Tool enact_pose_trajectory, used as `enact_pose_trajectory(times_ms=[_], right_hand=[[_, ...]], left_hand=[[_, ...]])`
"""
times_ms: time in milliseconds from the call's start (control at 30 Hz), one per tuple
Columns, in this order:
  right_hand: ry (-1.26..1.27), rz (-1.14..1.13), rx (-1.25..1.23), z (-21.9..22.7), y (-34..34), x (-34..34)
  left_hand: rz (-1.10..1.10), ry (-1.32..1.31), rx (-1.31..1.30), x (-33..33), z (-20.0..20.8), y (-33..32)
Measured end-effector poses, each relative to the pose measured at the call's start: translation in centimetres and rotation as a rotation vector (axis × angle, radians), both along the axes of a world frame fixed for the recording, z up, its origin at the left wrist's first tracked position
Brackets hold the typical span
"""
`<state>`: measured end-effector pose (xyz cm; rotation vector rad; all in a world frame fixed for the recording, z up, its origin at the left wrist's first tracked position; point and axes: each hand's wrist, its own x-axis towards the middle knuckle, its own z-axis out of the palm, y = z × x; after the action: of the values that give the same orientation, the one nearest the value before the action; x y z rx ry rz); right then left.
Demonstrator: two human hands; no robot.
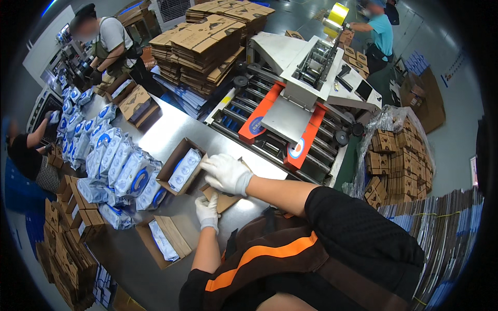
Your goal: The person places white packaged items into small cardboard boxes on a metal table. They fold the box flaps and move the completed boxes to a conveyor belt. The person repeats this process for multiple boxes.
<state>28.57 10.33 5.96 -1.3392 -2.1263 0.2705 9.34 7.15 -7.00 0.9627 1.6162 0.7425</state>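
Both my hands wear white gloves and are on a small brown cardboard box (226, 202) at the near edge of the metal table. My left hand (207, 211) grips the box's near left side, fingers curled at its edge. My right hand (227, 175) lies across its top, fingers bent over and closed on it; part of the box is hidden under this hand. Just left of my right fingers stands an open carton (165, 179) with a blue-and-white soft pack (185, 170) inside. Nearer me, another open carton (176, 234) holds a similar pack (163, 241).
A heap of blue-and-white packs (116, 160) covers the table's left side. Beyond the table (176, 123) stands a roller machine with orange rails (262, 111). Flat cartons (205, 39) are stacked behind. Wrapped cartons (399, 155) stand right. Co-workers (111, 44) work around.
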Motion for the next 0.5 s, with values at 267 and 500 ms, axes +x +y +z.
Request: enact_pose_trajectory(times_ms=[267,500], right_hand=[[-0.227,0.079,-0.208,-9.7,-6.7,9.9],[-0.18,-0.142,-0.192,-9.0,0.2,18.9]], left_hand=[[-0.248,-0.301,-0.177,6.3,-0.1,-2.6],[-0.299,-0.346,-0.135,17.4,-0.6,3.7]])
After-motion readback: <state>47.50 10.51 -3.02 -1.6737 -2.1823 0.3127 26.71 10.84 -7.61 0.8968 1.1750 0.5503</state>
